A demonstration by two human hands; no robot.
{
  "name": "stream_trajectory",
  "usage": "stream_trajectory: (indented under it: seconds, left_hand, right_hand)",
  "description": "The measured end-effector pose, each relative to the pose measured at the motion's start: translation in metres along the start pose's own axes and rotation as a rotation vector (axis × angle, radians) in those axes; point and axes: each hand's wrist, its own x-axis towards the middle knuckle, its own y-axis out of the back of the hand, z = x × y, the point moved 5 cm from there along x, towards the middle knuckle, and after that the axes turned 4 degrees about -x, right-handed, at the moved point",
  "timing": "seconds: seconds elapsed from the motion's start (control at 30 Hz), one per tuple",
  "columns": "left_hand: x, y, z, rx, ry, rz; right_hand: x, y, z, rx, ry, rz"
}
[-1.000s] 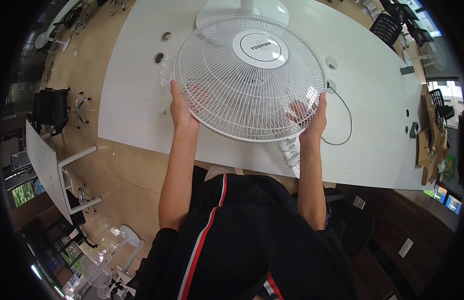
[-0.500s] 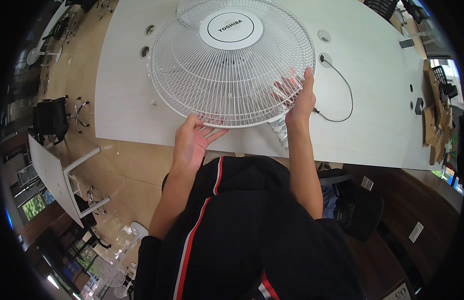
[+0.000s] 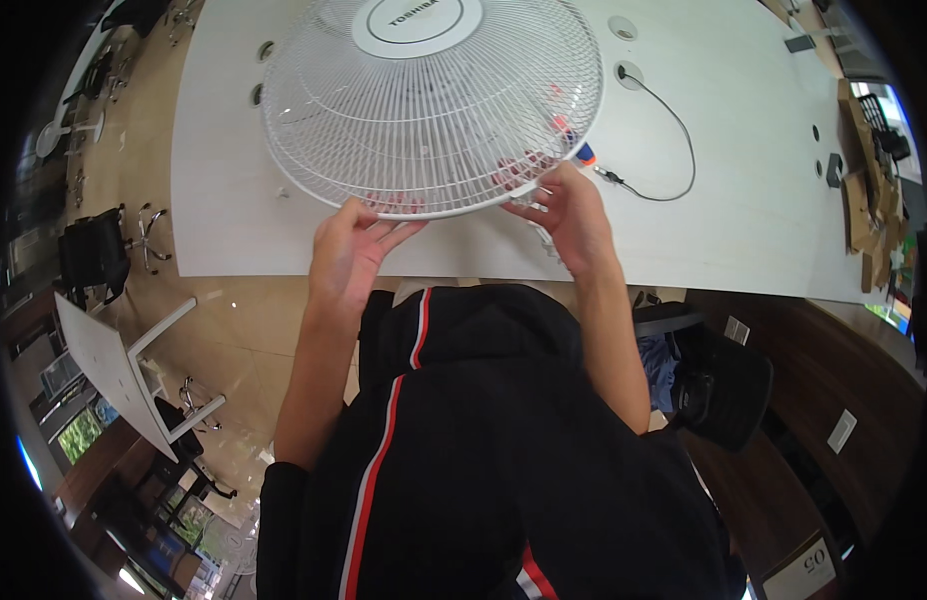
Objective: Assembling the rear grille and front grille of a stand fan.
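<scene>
A round white wire fan grille (image 3: 434, 150) with a solid disc at its centre is raised above the white table, tilted, its far edge cut off by the top of the picture. My left hand (image 3: 352, 252) pinches the near rim, thumb on top and fingertips reaching behind the wires. Farther right along that rim, my right hand (image 3: 576, 215) grips it in the same manner. Beyond the right part of the rim lies a tool with a blue and orange handle (image 3: 585, 153), partly covered by the wires. Some clear or white material below my right hand is too indistinct to name.
A black cable (image 3: 692, 150) runs from a hole in the white table (image 3: 744, 225) to a plug by the tool. A small pale piece (image 3: 283, 192) lies left of the grille. A black chair (image 3: 729, 395) stands at my right; cardboard (image 3: 858, 190) leans at the far right.
The grille has shifted left and away from me. My right hand has slid from the grille's right side down to its near rim, uncovering the tool's handle. My left hand keeps its hold.
</scene>
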Motion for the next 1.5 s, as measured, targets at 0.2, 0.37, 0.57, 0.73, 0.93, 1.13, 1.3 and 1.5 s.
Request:
stream_trajectory:
  seconds: [0.2, 0.37, 0.57, 0.73, 0.93, 1.13, 1.3, 1.5]
  left_hand:
    - [-0.002, -0.006, 0.005, 0.001, -0.020, 0.011]
    - [-0.004, -0.011, 0.003, -0.003, -0.042, 0.029]
    - [-0.004, -0.012, 0.001, 0.014, -0.051, 0.037]
    - [-0.002, -0.002, -0.001, 0.009, -0.049, 0.027]
    - [-0.007, -0.004, -0.010, 0.006, -0.092, 0.041]
    - [-0.011, -0.010, -0.017, -0.057, -0.025, 0.026]
    - [-0.014, -0.015, -0.019, -0.054, 0.007, 0.043]
    - [-0.015, -0.012, -0.022, -0.040, -0.081, 0.089]
  right_hand:
    - [0.008, -0.004, -0.003, 0.025, -0.019, 0.028]
    - [0.003, -0.007, -0.012, 0.090, -0.050, 0.009]
    - [0.013, -0.002, -0.001, -0.009, -0.028, 0.058]
    - [0.017, -0.003, 0.002, -0.061, -0.018, 0.095]
    - [0.016, -0.005, 0.001, -0.104, -0.020, 0.102]
    - [0.007, -0.011, -0.001, -0.073, 0.003, 0.137]
    - [0.004, -0.015, -0.002, -0.123, -0.001, 0.149]
    - [0.005, -0.012, 0.005, -0.127, 0.006, 0.144]
